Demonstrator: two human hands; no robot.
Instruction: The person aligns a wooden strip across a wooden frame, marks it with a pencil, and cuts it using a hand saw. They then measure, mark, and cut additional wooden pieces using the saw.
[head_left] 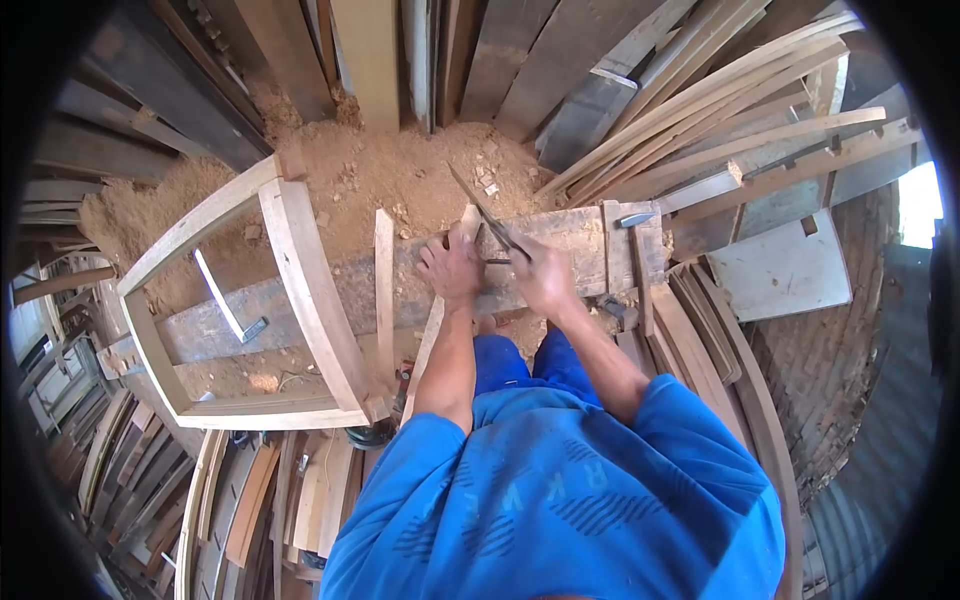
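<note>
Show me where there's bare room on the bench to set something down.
Mostly bare bench shows in two patches: between the right hand and the crosswise strip, and between the wooden frame and the loose batten. It's crowded around the left hand and long tool, and by the hammer-like tool.

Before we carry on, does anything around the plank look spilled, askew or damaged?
Loose tan sawdust and pale wood chips are strewn beyond the long weathered wooden plank. It looks spilled and uncleared, though that's probably ordinary woodworking litter. No damage stands out.
</note>
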